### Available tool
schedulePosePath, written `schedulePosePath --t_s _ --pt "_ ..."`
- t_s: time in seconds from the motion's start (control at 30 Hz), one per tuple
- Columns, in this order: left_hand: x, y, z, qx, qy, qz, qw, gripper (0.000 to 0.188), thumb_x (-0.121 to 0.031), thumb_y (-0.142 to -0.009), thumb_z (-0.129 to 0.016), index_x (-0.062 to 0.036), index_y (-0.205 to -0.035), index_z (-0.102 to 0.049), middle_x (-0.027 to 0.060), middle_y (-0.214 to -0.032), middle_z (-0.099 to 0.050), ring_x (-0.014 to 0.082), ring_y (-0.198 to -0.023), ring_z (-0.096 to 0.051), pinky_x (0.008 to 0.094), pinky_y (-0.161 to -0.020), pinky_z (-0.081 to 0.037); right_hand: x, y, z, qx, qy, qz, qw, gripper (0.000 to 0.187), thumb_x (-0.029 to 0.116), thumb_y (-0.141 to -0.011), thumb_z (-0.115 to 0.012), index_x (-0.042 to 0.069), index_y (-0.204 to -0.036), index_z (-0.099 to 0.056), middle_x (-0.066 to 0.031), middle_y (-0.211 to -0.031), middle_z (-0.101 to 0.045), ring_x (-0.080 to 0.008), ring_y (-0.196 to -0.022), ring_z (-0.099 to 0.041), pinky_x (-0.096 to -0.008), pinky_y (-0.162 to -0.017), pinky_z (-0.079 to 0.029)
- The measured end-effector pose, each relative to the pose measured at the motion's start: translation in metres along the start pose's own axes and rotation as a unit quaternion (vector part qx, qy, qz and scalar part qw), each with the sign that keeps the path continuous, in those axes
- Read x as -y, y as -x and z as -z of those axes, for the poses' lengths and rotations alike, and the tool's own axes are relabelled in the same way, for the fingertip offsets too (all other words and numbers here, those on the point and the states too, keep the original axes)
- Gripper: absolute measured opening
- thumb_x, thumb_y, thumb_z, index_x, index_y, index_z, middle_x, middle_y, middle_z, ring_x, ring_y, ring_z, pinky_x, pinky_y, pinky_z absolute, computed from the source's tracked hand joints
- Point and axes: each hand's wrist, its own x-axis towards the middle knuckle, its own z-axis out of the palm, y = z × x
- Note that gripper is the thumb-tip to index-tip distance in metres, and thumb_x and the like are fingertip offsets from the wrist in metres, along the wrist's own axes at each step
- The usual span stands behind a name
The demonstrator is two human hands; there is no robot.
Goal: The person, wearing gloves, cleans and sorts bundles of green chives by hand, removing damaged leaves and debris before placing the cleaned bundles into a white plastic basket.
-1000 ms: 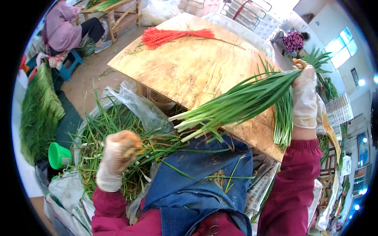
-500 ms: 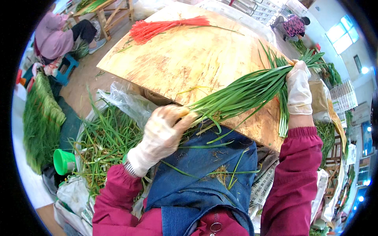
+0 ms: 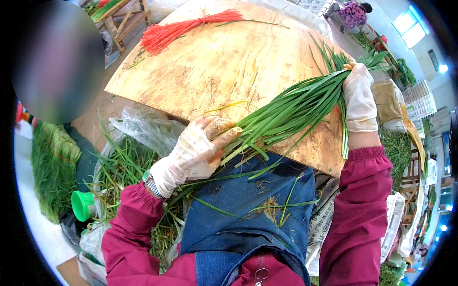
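Note:
A bunch of Chinese chives (image 3: 296, 107), long flat green leaves with paler stem ends, stretches between my hands over the near right edge of the wooden board (image 3: 200, 62). My right hand (image 3: 359, 93), in a whitish glove with bare fingertips, is closed round the leafy end, and leaf tips stick out past it and hang below. At the pale stem ends, my left hand (image 3: 193, 150), gloved the same way, has its thumb and fingers closed on the stems. Loose leaves and dry bits lie on the blue apron (image 3: 248, 195) over my lap.
A bundle of red ties (image 3: 191, 28) lies at the board's far left. Left of my lap are a heap of chive scraps (image 3: 124, 162), clear plastic (image 3: 145, 128), a green cup (image 3: 83, 205) and stacked chives (image 3: 52, 167). Another person (image 3: 350, 14) bends at the far right.
My left hand has shifted slightly up along the stem ends and is less blurred. My right hand keeps its hold on the leafy end. The whole view has shifted a little.

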Motion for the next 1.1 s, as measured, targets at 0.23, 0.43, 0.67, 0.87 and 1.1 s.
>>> schedulePosePath --t_s 0.23,0.43,0.67,0.87,1.1 --pt "-0.013 -0.015 -0.024 -0.107 -0.125 -0.026 0.986 0.05 -0.023 -0.063 -0.06 -0.0044 -0.109 -0.051 0.0094 -0.106 -0.051 0.0272 -0.098 -0.048 0.043 -0.084 -0.035 -0.015 -0.01 0.0 0.087 0.408 0.176 0.892 0.018 0.019 -0.074 -0.057 0.002 -0.079 -0.061 -0.0137 -0.081 -0.063 -0.024 -0.079 -0.06 -0.0301 -0.064 -0.046" --pt "-0.031 -0.033 -0.028 -0.155 -0.176 -0.055 0.971 0.04 -0.014 -0.065 -0.053 -0.0047 -0.104 -0.054 0.0071 -0.105 -0.052 0.0239 -0.095 -0.049 0.0423 -0.082 -0.036 -0.009 0.006 -0.006 0.097 0.427 0.264 0.859 0.029 0.021 -0.081 -0.04 -0.001 -0.083 -0.059 -0.0169 -0.078 -0.06 -0.028 -0.074 -0.056 -0.0343 -0.065 -0.043" --pt "-0.037 -0.036 0.003 -0.267 -0.014 -0.044 0.962 0.033 -0.013 -0.053 -0.069 -0.0039 -0.084 -0.062 0.0073 -0.089 -0.06 0.0258 -0.081 -0.054 0.0341 -0.069 -0.046 0.013 0.02 0.011 0.121 0.401 0.368 0.83 0.031 0.021 -0.086 -0.033 -0.002 -0.085 -0.054 -0.0186 -0.077 -0.056 -0.03 -0.073 -0.052 -0.0357 -0.066 -0.04" --pt "-0.036 -0.019 0.009 -0.271 0.025 -0.033 0.962 0.037 -0.011 -0.05 -0.068 -0.0061 -0.086 -0.063 0.0046 -0.088 -0.061 0.0237 -0.081 -0.054 0.034 -0.068 -0.046 0.018 0.022 0.007 0.144 0.355 0.3 0.874 0.034 0.023 -0.086 -0.034 -0.004 -0.086 -0.055 -0.016 -0.077 -0.057 -0.0257 -0.071 -0.052 -0.0346 -0.065 -0.04" --pt "-0.028 0.003 0.018 -0.184 0.212 -0.01 0.96 0.024 -0.011 -0.059 -0.066 -0.0042 -0.081 -0.063 0.0072 -0.086 -0.061 0.0261 -0.079 -0.054 0.0345 -0.069 -0.045 0.013 0.019 0.005 0.135 0.408 0.308 0.849 0.032 0.02 -0.085 -0.035 -0.003 -0.085 -0.057 -0.017 -0.078 -0.058 -0.0276 -0.073 -0.053 -0.034 -0.067 -0.041"
